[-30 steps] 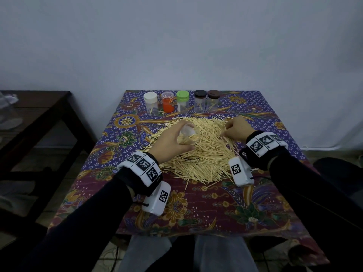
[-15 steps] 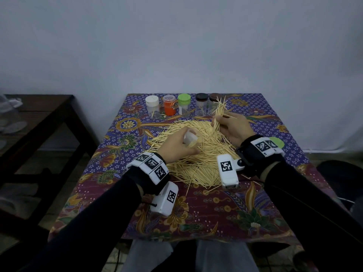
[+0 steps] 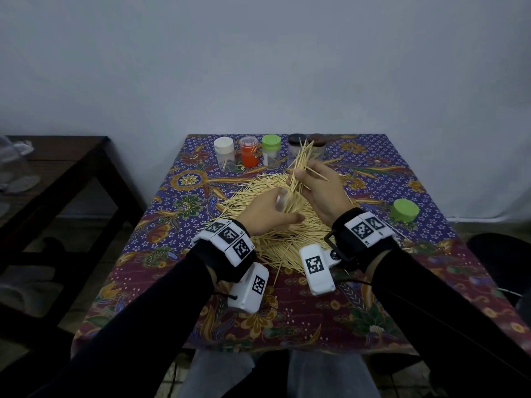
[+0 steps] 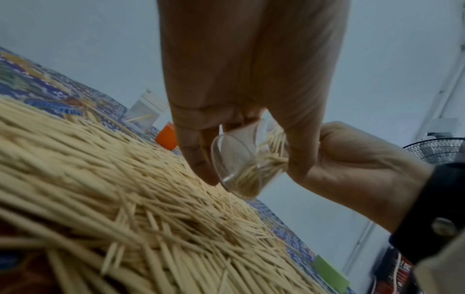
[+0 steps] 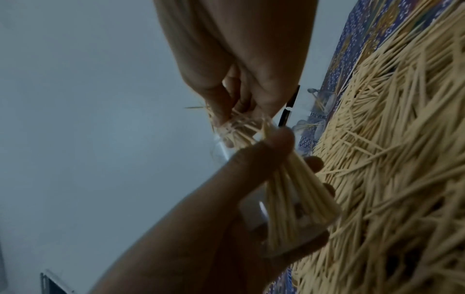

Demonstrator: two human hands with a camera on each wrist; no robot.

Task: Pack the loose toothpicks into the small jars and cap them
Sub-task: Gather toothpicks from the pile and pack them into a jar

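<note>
Looks early on: left hand [image 3: 265, 212] grips the clear jar [image 4: 241, 159], right hand [image 3: 319, 191] fingers pinch a toothpick bunch [image 3: 298, 165] going into it. Huge pile [image 3: 275, 225] covers mid-bench, green cap [image 3: 405, 211] waits at 3 o'clock.

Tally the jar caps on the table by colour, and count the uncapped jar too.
White cap: 1
Clear cap on the orange jar: 1
Green caps: 2, one on a jar, one loose
Dark caps: 2
Uncapped jar in left hand: 1
Total: 6 caps, 6 jars
</note>
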